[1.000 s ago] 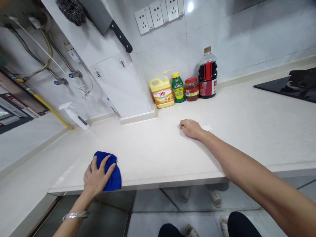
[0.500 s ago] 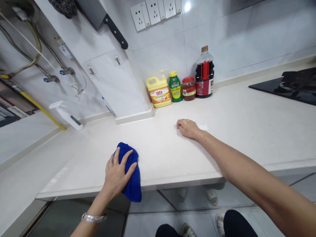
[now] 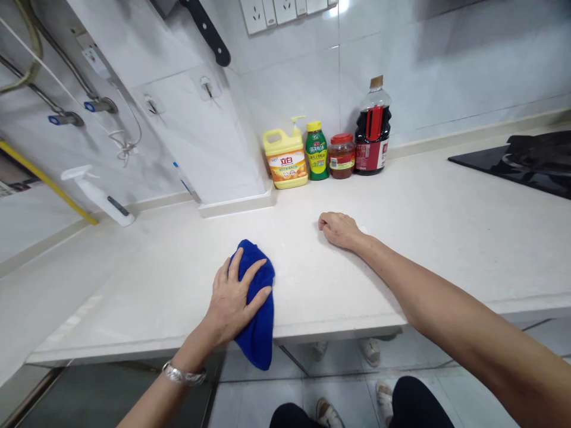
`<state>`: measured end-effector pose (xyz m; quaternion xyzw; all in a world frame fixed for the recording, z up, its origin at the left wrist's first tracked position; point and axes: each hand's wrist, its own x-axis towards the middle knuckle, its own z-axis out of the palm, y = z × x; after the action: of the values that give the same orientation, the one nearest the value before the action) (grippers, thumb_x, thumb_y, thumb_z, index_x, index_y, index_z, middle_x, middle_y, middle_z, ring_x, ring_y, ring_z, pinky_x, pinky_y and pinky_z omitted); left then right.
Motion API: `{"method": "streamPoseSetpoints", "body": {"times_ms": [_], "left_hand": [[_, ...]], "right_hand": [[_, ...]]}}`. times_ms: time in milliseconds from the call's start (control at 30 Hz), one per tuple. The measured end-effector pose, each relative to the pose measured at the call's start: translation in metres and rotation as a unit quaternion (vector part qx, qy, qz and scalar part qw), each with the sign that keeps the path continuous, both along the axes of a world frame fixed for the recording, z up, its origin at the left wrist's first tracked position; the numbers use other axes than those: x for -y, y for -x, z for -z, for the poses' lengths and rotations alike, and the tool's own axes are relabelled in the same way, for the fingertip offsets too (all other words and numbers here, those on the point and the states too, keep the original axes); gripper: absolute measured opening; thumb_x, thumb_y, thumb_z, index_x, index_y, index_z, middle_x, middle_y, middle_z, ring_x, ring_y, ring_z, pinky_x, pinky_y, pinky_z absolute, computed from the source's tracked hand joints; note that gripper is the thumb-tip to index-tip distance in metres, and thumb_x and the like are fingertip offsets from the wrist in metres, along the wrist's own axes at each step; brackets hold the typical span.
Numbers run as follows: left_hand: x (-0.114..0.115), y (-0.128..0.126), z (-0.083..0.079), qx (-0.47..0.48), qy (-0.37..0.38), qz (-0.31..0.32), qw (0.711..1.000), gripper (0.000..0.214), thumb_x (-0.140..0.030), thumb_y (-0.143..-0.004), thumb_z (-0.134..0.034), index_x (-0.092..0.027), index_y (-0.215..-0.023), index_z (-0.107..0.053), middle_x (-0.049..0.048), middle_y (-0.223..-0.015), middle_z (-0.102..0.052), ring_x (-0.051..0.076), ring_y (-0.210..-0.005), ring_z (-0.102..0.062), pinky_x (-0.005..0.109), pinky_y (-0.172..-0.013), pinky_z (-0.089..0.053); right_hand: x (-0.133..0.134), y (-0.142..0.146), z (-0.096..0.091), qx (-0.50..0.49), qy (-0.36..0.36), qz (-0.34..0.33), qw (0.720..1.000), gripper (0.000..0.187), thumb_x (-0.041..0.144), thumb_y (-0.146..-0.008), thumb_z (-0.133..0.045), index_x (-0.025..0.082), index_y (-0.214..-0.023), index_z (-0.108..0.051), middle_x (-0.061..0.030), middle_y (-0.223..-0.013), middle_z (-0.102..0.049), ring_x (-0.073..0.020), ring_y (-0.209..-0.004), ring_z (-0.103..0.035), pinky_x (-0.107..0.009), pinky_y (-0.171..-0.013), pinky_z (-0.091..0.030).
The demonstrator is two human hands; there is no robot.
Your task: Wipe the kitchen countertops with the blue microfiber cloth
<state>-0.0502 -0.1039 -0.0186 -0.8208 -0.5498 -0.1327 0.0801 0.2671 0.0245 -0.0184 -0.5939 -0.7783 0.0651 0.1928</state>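
My left hand (image 3: 232, 297) presses a blue cloth (image 3: 261, 309) onto the white countertop (image 3: 303, 279), its fingers bent and spread over the fabric. The lower end of the cloth hangs over the counter's front edge. A silver bracelet (image 3: 184, 374) circles my left wrist. Further right, my right hand (image 3: 339, 229) rests on the counter as a loose fist; nothing shows in it, and its palm side is hidden. A small white patch (image 3: 363, 229) lies by the right wrist; I cannot tell what it is.
Along the wall stand a yellow detergent jug (image 3: 286, 157), a green squeeze bottle (image 3: 316, 151), a red-lidded jar (image 3: 342, 156) and a large dark sauce bottle (image 3: 373, 128). A black cooktop (image 3: 526, 160) is at right. A white spray bottle (image 3: 100, 196) leans at left; a knife (image 3: 207, 30) hangs above.
My left hand has slid the blue cloth to the right and slightly away along the counter. My right hand stays where it was. The view has shifted a little.
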Motion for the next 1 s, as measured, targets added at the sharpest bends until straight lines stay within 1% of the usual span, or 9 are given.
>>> {"method": "streamPoseSetpoints", "body": {"times_ms": [200, 300, 433, 500, 600, 767, 867, 1000], "left_hand": [[-0.021, -0.031, -0.004, 0.013, 0.049, 0.059, 0.997, 0.058, -0.063, -0.1, -0.042, -0.037, -0.151, -0.043, 0.0109, -0.167, -0.009, 0.045, -0.151, -0.017, 0.071, -0.121, -0.024], [-0.039, -0.044, -0.006, 0.011, 0.071, 0.075, 0.995, 0.058, -0.064, -0.098, -0.045, -0.039, -0.15, -0.044, 0.0094, -0.168, -0.008, 0.046, -0.151, -0.017, 0.07, -0.122, -0.023], [-0.067, -0.051, -0.007, 0.011, 0.08, 0.095, 0.992, 0.058, -0.065, -0.097, -0.048, -0.038, -0.149, -0.047, 0.0093, -0.168, -0.009, 0.045, -0.151, -0.019, 0.069, -0.122, -0.024], [-0.082, -0.052, -0.006, 0.018, 0.083, 0.101, 0.991, 0.057, -0.065, -0.098, -0.048, -0.039, -0.148, -0.047, 0.0081, -0.168, -0.01, 0.043, -0.151, -0.02, 0.067, -0.123, -0.024], [-0.103, -0.053, -0.005, 0.032, 0.078, 0.09, 0.992, 0.055, -0.064, -0.098, -0.048, -0.039, -0.147, -0.049, 0.0068, -0.168, -0.012, 0.04, -0.151, -0.023, 0.064, -0.125, -0.022], [-0.134, -0.05, -0.007, 0.034, 0.077, 0.065, 0.994, 0.056, -0.063, -0.098, -0.048, -0.036, -0.147, -0.05, 0.0086, -0.167, -0.015, 0.038, -0.153, -0.021, 0.059, -0.127, -0.019], [-0.151, -0.04, -0.009, 0.032, 0.083, 0.055, 0.994, 0.059, -0.064, -0.097, -0.048, -0.034, -0.148, -0.049, 0.009, -0.167, -0.015, 0.036, -0.153, -0.021, 0.056, -0.128, -0.019], [-0.174, -0.018, -0.008, 0.042, 0.063, 0.024, 0.997, 0.058, -0.063, -0.097, -0.047, -0.035, -0.147, -0.05, 0.0097, -0.166, -0.018, 0.034, -0.154, -0.022, 0.054, -0.128, -0.02]], "right_hand": [[0.003, 0.001, -0.003, -0.002, 0.007, 0.017, 1.0, 0.03, 0.013, -0.09, -0.045, 0.022, -0.104, -0.069, -0.0072, -0.115, -0.073, -0.0258, -0.104, -0.064, -0.031, -0.077, -0.042], [0.002, 0.001, -0.002, -0.006, 0.005, 0.021, 1.0, 0.031, 0.013, -0.09, -0.044, 0.022, -0.104, -0.07, -0.0065, -0.116, -0.073, -0.0264, -0.105, -0.064, -0.032, -0.078, -0.043], [0.002, 0.001, -0.001, -0.013, 0.003, 0.026, 1.0, 0.031, 0.014, -0.089, -0.044, 0.023, -0.103, -0.07, -0.0063, -0.114, -0.073, -0.026, -0.104, -0.064, -0.033, -0.08, -0.045], [0.002, 0.001, -0.002, -0.014, 0.005, 0.028, 0.999, 0.031, 0.014, -0.089, -0.044, 0.022, -0.103, -0.07, -0.0066, -0.114, -0.073, -0.0256, -0.103, -0.064, -0.033, -0.081, -0.045], [0.003, 0.002, -0.005, -0.011, 0.01, 0.028, 1.0, 0.033, 0.013, -0.088, -0.043, 0.022, -0.105, -0.071, -0.0068, -0.114, -0.073, -0.0252, -0.104, -0.064, -0.033, -0.082, -0.045], [0.006, 0.002, -0.007, -0.019, 0.01, 0.029, 0.999, 0.034, 0.011, -0.088, -0.043, 0.021, -0.104, -0.071, -0.0069, -0.112, -0.073, -0.0246, -0.103, -0.064, -0.032, -0.08, -0.044], [0.006, 0.002, -0.008, -0.024, 0.01, 0.028, 0.999, 0.033, 0.01, -0.088, -0.043, 0.021, -0.103, -0.07, -0.0066, -0.111, -0.074, -0.0247, -0.103, -0.064, -0.032, -0.08, -0.042], [0.006, 0.001, -0.007, -0.026, 0.01, 0.023, 0.999, 0.033, 0.009, -0.088, -0.043, 0.021, -0.102, -0.07, -0.0063, -0.11, -0.074, -0.025, -0.102, -0.064, -0.032, -0.078, -0.041]]}}
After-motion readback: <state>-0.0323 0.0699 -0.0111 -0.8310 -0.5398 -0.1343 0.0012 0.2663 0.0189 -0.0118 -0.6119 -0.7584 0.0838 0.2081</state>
